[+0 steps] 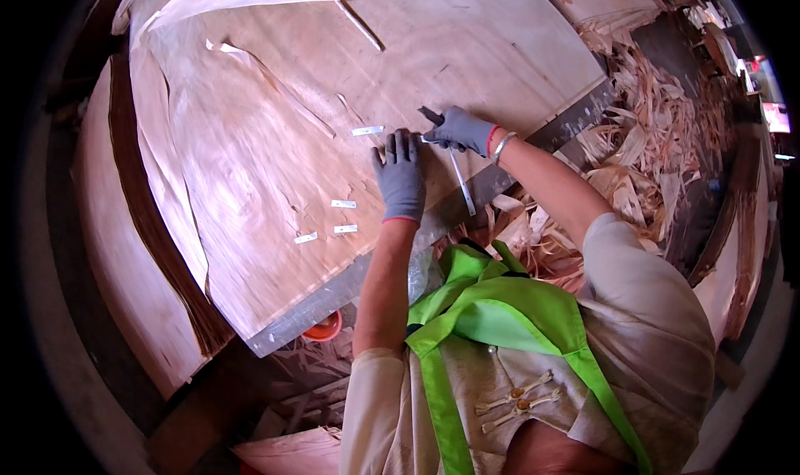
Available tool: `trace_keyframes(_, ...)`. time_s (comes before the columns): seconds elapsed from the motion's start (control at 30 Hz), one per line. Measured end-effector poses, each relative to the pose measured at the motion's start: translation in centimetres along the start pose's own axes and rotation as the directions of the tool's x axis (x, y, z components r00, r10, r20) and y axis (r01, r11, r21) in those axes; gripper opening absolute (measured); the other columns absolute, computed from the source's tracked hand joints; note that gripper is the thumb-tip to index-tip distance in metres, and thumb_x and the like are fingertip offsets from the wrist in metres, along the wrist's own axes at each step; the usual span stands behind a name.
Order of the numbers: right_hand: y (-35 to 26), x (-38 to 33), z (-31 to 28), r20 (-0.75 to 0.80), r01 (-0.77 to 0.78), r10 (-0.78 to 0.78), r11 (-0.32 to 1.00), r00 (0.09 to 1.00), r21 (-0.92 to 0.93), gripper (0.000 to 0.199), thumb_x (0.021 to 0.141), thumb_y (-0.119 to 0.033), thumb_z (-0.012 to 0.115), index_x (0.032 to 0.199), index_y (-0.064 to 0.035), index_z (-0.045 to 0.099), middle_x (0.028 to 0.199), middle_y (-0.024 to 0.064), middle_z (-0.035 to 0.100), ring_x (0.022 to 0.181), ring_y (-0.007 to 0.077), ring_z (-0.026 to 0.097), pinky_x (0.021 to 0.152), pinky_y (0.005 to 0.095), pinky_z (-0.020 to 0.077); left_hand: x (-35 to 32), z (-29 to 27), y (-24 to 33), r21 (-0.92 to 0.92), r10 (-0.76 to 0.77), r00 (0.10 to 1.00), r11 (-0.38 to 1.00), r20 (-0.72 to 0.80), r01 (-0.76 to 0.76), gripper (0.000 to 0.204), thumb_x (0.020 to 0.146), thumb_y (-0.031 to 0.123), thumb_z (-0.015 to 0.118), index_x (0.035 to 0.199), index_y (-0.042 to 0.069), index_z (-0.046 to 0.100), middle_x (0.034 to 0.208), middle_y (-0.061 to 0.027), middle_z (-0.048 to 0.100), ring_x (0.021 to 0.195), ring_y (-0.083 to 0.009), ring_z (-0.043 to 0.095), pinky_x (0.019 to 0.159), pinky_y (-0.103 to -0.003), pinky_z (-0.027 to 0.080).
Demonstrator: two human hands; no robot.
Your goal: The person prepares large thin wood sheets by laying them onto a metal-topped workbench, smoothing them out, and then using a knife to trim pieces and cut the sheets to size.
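My left hand (401, 179), in a grey glove, lies flat on a large pale wood veneer sheet (275, 175), its fingers stretched out. Close to its right, my gloved right hand (463, 131) is closed around a dark tool (431, 116); its exact kind is hidden. A narrow white strip (462, 183) runs from under the right hand toward the sheet's near edge. A short white piece (367, 131) sits just beyond my left fingertips. Left of my wrist lie more short white pieces (343, 203), flat on the veneer.
A thin rod (360, 25) and curled veneer slivers (275, 87) lie on the far part of the sheet. Piled veneer scraps (646, 133) fill the right side. A veneer stack (125, 225) stands at left. An orange-red container (323, 328) shows below the grey table edge (312, 308).
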State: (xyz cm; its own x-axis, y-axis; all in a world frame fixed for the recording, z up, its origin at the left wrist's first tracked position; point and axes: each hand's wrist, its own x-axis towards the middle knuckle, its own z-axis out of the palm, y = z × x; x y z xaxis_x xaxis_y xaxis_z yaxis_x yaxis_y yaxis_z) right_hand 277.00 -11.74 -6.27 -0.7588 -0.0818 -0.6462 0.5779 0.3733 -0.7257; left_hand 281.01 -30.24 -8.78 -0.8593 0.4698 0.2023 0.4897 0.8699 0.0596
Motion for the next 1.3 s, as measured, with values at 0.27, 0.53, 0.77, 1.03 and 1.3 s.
trace_keyframes(0.27,8.3,-4.3,1.9,0.028,0.033,-0.036,0.995,0.999,0.092,0.020,0.082,-0.024,0.066,0.084,-0.0044,0.063,0.064,0.0002,0.058,0.053,0.0104,0.050,0.049,0.0257,0.0409,0.1,-1.5,-0.6,-0.213,-0.015,0.999,0.977,0.036,0.023,0.051,0.078,0.011,0.050,0.129,0.009,0.047,0.134,-0.0099,0.047,0.124,-0.0258,0.042,0.107,-0.052,0.022)
trace_keyframes(0.53,-1.0,-1.6,3.8,0.171,0.130,-0.137,0.990,0.976,0.049,0.019,0.083,-0.025,0.065,0.084,-0.0063,0.063,0.061,-0.0031,0.052,0.047,0.0060,0.042,0.043,0.0221,0.0339,-6.9,-3.2,-4.3,-0.419,-0.469,0.877,0.820,-0.105,0.388,0.048,0.073,0.000,0.052,0.122,0.001,0.050,0.119,-0.0185,0.055,0.110,-0.0356,0.051,0.095,-0.041,0.038)
trace_keyframes(0.77,-1.7,0.3,5.0,0.066,0.027,-0.012,0.972,0.998,-0.232,0.023,0.073,-0.023,0.069,0.068,-0.0010,0.064,0.054,0.0049,0.057,0.044,0.0147,0.051,0.044,0.0292,0.0403,-5.1,-0.3,-0.7,-0.084,-0.099,0.995,0.991,0.014,0.100,0.048,0.084,0.014,0.044,0.131,0.008,0.043,0.137,-0.0107,0.042,0.125,-0.0267,0.040,0.107,-0.049,0.025)
trace_keyframes(1.03,6.4,-5.9,5.8,0.119,-0.033,0.034,0.999,0.992,-0.012,0.027,0.084,-0.033,0.066,0.081,-0.0067,0.061,0.062,-0.0004,0.055,0.051,0.0095,0.048,0.047,0.0264,0.0386,-5.1,-2.1,-1.4,-0.241,-0.165,0.985,0.955,0.046,0.171,0.050,0.081,0.013,0.050,0.130,0.006,0.045,0.137,-0.0131,0.043,0.128,-0.0281,0.038,0.108,-0.049,0.023)
trace_keyframes(1.3,-1.7,-2.4,10.8,0.063,0.090,-0.094,0.994,0.994,0.059,0.026,0.080,-0.027,0.069,0.077,-0.0016,0.064,0.063,0.0027,0.059,0.051,0.0108,0.052,0.047,0.0266,0.0409,-9.1,-3.5,-5.3,-0.126,-0.209,0.977,0.969,0.033,0.211,0.063,0.076,0.009,0.054,0.135,-0.001,0.035,0.142,-0.0186,0.035,0.132,-0.0306,0.032,0.111,-0.045,0.019)
